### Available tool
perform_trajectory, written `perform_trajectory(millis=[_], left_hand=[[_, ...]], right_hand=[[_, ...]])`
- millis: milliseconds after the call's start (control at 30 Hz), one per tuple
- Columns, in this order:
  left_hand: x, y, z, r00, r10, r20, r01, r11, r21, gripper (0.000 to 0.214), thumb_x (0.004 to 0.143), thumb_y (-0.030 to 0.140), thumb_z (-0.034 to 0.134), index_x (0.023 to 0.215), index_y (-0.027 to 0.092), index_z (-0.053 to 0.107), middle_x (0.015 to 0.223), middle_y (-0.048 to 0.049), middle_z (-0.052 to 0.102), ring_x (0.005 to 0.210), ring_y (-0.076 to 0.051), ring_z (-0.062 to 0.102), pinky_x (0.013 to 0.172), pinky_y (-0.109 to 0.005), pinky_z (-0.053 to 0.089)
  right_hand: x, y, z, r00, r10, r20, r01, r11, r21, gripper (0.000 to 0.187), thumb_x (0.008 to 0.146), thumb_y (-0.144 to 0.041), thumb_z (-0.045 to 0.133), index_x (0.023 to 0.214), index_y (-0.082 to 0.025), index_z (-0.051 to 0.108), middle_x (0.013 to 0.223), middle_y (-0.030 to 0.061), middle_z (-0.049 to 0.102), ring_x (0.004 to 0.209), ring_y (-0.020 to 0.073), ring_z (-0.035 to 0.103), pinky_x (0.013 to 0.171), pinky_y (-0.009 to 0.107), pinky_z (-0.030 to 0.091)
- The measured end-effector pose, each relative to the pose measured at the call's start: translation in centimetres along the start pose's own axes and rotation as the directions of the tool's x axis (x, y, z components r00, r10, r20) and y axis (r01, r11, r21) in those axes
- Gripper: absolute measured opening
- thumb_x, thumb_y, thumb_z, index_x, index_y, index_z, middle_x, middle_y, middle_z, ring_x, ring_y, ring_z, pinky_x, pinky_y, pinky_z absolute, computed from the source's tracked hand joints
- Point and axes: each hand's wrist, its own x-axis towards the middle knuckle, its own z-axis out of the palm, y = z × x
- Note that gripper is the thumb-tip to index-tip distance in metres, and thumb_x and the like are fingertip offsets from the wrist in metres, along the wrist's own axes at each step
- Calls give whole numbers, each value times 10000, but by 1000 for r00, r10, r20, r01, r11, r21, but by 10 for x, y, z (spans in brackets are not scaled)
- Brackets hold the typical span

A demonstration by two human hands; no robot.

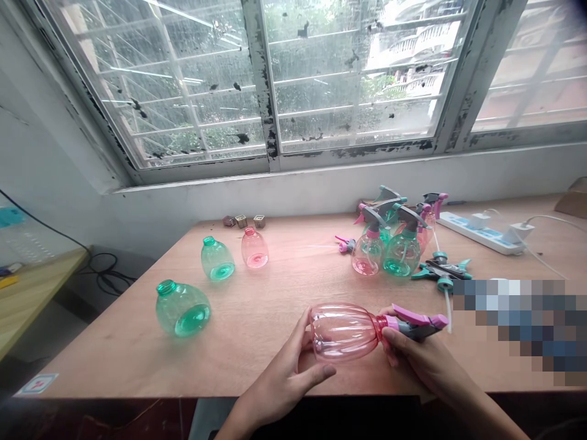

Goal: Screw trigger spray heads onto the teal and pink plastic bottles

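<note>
A clear pink spray bottle (pixel 345 333) lies sideways above the front of the table, held in both hands. My left hand (pixel 290 374) cups its base end, fingers behind it and thumb below. My right hand (pixel 419 354) pinches the pink collar where the grey-and-pink trigger sprayer (pixel 415 324) meets the bottle's neck. The trigger side faces up and the nozzle points right. Whether the collar is fully screwed on I cannot tell. Behind my right hand, loose green-and-grey trigger sprayers (pixel 443 270) lie in a pile, one dip tube pointing toward me.
Headless bottles stand at left: two green, one (pixel 183 310) nearer me, and a pink one (pixel 255 249). Bottles with sprayers (pixel 401 253) cluster at back right, beside a loose pink sprayer (pixel 346 244). A white power strip (pixel 481 233) with cords lies farther right. Small blocks (pixel 259 221) sit by the wall.
</note>
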Motion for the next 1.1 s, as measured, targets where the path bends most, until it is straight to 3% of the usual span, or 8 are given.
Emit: perform_trajectory(millis=[500, 867, 1100], left_hand=[[1, -1, -2, 1000, 6, 13, -6, 999, -40, 993, 937, 297, 725, 1658, 290, 42, 1648, -117, 404, 1558, -329, 292, 1289, -505, 224], [0, -2, -1, 1000, 8, 26, -7, 999, -48, 990, 949, 306, 714, 1657, 278, 23, 1673, -124, 358, 1568, -314, 274, 1293, -491, 220], [1, -3, -1, 1000, 5, 21, -3, 998, -58, 1011, 942, 305, 726, 1657, 274, 12, 1673, -123, 358, 1585, -322, 217, 1296, -499, 209]], right_hand=[[0, -1, 0, 1000, 13, 3, -13, 1000, -4, 429, 843, -612, 753, 862, -192, 666, 622, -15, 598, 573, 164, 500, 621, 323, 366], [1, 4, -3, 1000, 3, 25, -4, 1000, 26, 427, 870, -562, 754, 714, -187, 623, 620, -8, 606, 589, 153, 499, 636, 313, 374], [1, 6, -5, 999, -6, 40, 5, 999, 37, 362, 893, -528, 745, 846, -181, 651, 636, -16, 615, 591, 151, 506, 644, 307, 396]])
